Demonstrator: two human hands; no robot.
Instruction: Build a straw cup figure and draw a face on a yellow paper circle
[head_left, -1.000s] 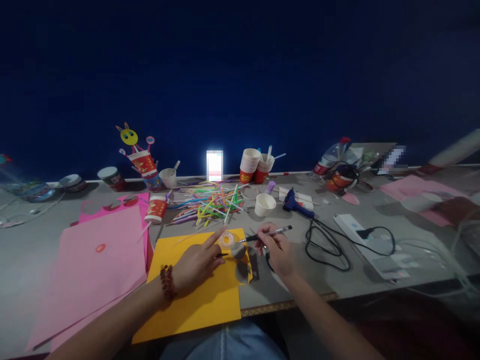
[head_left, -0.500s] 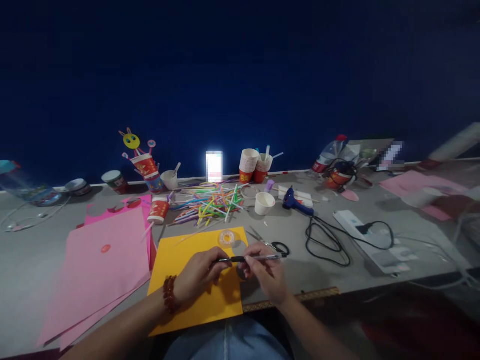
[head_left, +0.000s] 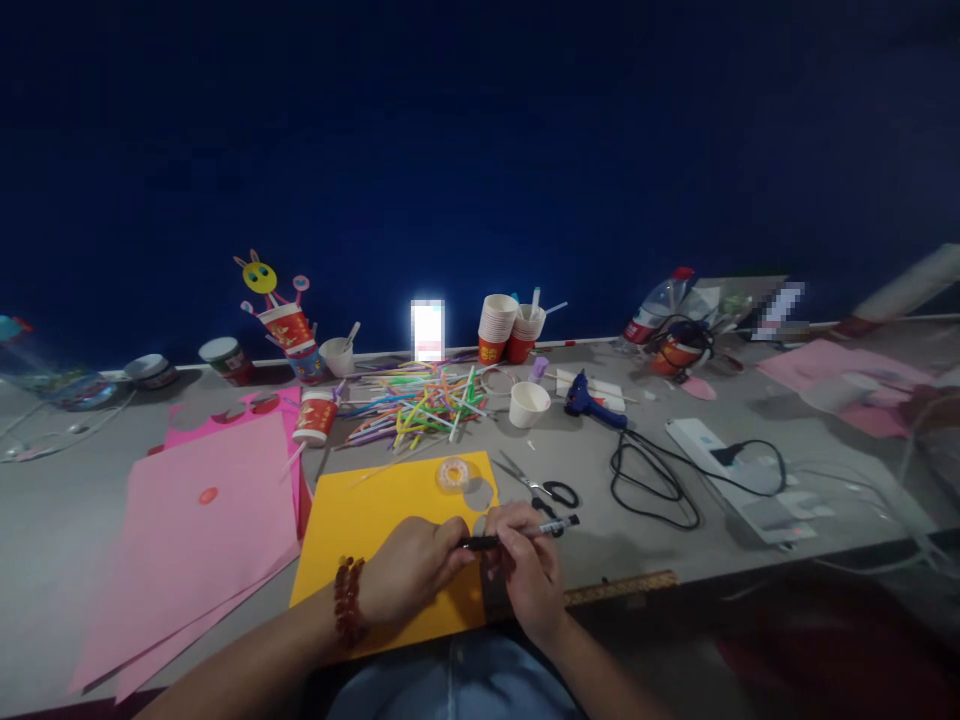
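Between both hands lies a pen with a grey barrel and black ends, nearly level. My left hand, with a beaded bracelet at its wrist, pinches the black left end. My right hand is closed round the middle, and the other end sticks out to the right. Under the hands is a yellow paper sheet with round holes at its right edge. A roll of clear tape rests on the sheet's top part. Beyond the right hand lie black-handled scissors, partly hidden by that hand.
Pink sheets lie at left. Behind are a heap of coloured straws, a white paper cup, stacked cups and a paper-cup figure. A blue glue gun and a power strip stand right, joined by black cable.
Both hands have come slightly down toward me with the pen. Its right end now tilts up a little, and more of the scissors shows.
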